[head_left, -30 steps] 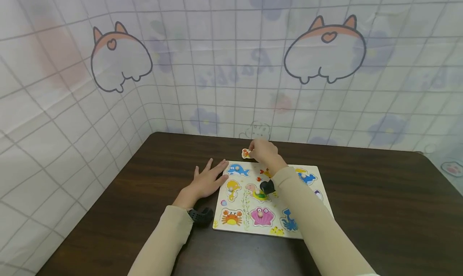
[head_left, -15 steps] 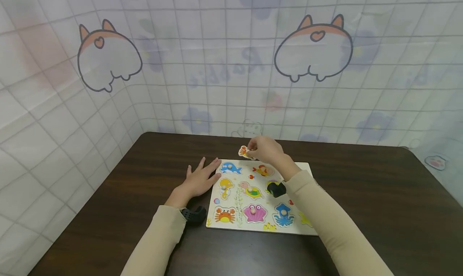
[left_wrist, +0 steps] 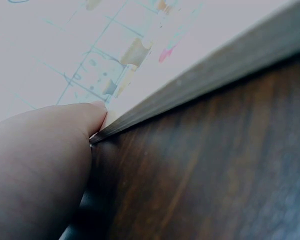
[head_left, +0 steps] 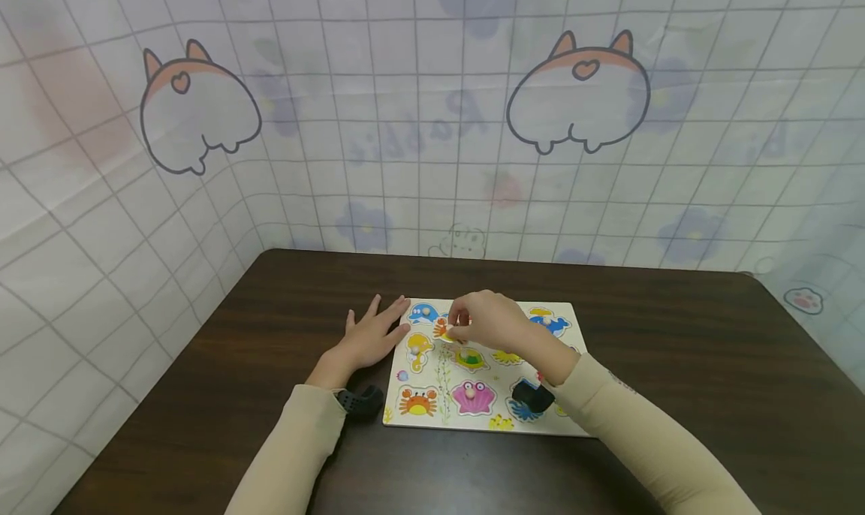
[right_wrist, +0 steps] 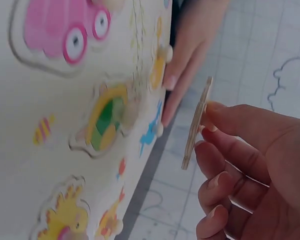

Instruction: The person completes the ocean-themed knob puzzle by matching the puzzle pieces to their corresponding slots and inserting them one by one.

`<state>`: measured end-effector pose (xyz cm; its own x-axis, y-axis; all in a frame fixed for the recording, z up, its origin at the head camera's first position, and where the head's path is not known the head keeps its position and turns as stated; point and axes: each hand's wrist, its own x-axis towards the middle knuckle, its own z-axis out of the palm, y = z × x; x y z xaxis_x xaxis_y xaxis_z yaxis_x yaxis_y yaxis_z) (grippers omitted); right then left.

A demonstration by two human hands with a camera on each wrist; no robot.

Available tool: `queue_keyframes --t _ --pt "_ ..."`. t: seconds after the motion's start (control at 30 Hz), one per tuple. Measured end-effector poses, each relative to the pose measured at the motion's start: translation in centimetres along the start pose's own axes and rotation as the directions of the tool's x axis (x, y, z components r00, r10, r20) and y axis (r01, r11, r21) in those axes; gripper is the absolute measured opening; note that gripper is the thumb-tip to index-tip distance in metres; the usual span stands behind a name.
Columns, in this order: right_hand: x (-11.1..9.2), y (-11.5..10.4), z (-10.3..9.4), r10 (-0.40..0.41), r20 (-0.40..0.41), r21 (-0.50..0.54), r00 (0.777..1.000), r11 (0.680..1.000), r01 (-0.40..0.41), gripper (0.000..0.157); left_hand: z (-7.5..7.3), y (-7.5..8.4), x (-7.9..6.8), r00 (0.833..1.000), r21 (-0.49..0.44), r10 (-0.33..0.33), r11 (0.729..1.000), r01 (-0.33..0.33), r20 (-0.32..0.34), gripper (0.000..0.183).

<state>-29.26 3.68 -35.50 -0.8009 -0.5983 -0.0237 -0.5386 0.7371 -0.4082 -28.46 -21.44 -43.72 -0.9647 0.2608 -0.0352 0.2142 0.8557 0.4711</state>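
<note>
Slightly above the upper left part of a white wooden puzzle board (head_left: 432, 380), my right hand (head_left: 496, 322) pinches an orange and yellow crab puzzle piece (head_left: 441, 329). Thumb and fingers grip its back side; in the right wrist view the thin piece (right_wrist: 195, 127) appears edge-on, apart from the board. My left hand (head_left: 365, 340) lies with spread fingers at the board's upper left edge, fingertips touching it. A crab picture (head_left: 417, 402) shows at the lower left of the board, with no knob visible. Beside it is a pink shell piece (head_left: 473, 398).
Other sea animals fill the board: a dolphin (head_left: 423, 314), a seahorse (head_left: 419, 352), a turtle (head_left: 471, 359), a whale (head_left: 550, 325) and a squid (head_left: 525, 411). The dark wooden table (head_left: 324, 290) ends at a patterned curtain (head_left: 405, 162).
My right hand has lifted the crab piece from behind the board and brought it toward me, over the board's upper left. My left hand stays at the board's edge.
</note>
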Motion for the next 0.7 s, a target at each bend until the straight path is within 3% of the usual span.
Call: queue_keyframes --t 0.3,0.7 --pt "-1.9 -2.0 1.7 -0.117 0.052 -0.015 0.992 0.993 0.118 0.014 -0.2 0.1 -0.1 1.000 -0.005 0.004 1.000 -0.004 0.005 0.061" --pt "-2.2 -4.1 3.6 -0.142 0.176 -0.011 0.974 0.989 0.146 0.017 -0.2 0.2 -0.2 1.000 -0.004 0.010 1.000 -0.010 0.004 0.061"
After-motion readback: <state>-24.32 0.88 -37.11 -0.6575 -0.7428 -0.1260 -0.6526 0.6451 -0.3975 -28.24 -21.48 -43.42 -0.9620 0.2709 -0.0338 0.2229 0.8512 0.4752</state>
